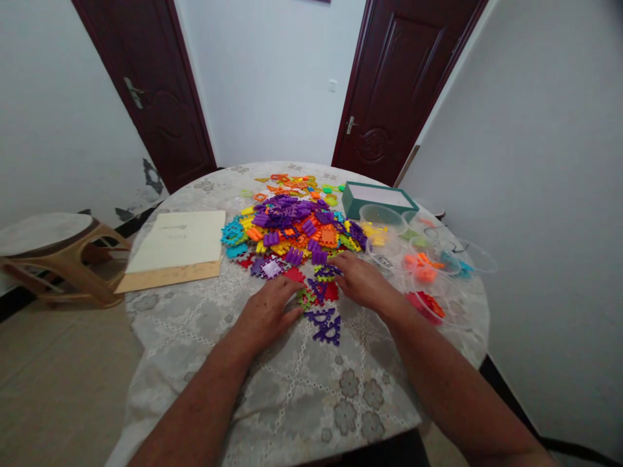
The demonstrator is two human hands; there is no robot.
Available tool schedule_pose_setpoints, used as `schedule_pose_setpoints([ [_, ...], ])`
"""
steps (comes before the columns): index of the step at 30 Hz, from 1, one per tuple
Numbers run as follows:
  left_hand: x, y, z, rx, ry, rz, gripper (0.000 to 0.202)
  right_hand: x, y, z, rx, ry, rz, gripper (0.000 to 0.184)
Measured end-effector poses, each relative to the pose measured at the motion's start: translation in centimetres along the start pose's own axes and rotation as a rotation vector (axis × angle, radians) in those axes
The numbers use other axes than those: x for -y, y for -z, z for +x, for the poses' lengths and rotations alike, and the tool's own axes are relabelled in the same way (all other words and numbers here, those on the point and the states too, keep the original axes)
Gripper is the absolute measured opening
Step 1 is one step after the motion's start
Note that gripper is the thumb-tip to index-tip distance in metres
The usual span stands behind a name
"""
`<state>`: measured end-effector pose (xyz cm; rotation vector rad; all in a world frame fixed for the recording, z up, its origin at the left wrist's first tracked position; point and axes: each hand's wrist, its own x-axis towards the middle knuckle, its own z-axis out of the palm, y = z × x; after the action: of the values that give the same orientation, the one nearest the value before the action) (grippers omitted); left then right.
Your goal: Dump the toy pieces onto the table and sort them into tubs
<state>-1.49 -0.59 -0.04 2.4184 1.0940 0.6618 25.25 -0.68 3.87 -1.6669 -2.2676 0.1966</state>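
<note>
My left hand (pixel 270 311) rests low at the near edge of a pile of toy pieces, its thumb and fingers apart beside a lime green interlocking piece (pixel 306 299). On the other side, my right hand (pixel 359 279) reaches in with fingers spread, the tips at a purple triangular piece (pixel 329 272). Between the hands lie another purple triangle (pixel 318 290) and a red square piece (pixel 331 290). Closer to me are loose purple triangles (pixel 327 327) on the cloth. The main pile (pixel 292 214) of purple, orange, yellow and blue pieces rises beyond both hands.
A patterned cloth covers the round table (pixel 272 395). Pale paper sheets (pixel 180 240) lie on the left. A green box (pixel 379 196) stands back right, near clear plastic tubs (pixel 384 220) with orange pieces (pixel 422 266) and red pieces (pixel 423 306). A wooden stool (pixel 97 259) stands left.
</note>
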Motion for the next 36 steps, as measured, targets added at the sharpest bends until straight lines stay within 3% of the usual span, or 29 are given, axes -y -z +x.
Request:
schedule_pose_setpoints([
  [5,-0.2,-0.3,-0.1,0.033,0.013,0.076,0.042,-0.6,-2.6,0.3,0.027,-0.031,-0.048,0.037],
  [10,-0.2,-0.8,0.0,-0.01,0.018,0.12,0.047,-0.6,-2.4,-0.3,0.041,-0.025,0.001,0.016],
  [15,0.1,-0.8,0.0,-0.044,0.05,0.145,0.03,-1.2,-2.4,-0.3,0.043,0.019,0.025,0.014],
  [20,0.5,-0.6,0.2,-0.034,0.049,0.171,0.02,-1.6,-2.6,0.2,-0.089,0.006,0.103,0.006],
  [27,1.4,-1.1,0.3,-0.064,0.052,0.157,0.018,-1.6,-2.1,0.4,-0.284,-0.171,0.213,0.02],
  [32,1.3,-0.9,0.2,-0.132,0.053,0.047,0.021,-1.9,-2.2,0.5,-0.268,-0.179,0.272,0.028],
  [36,0.9,-0.3,0.3,-0.218,0.146,-0.049,0.024,-2.0,-2.5,0.5,-0.248,-0.163,0.303,0.03],
])
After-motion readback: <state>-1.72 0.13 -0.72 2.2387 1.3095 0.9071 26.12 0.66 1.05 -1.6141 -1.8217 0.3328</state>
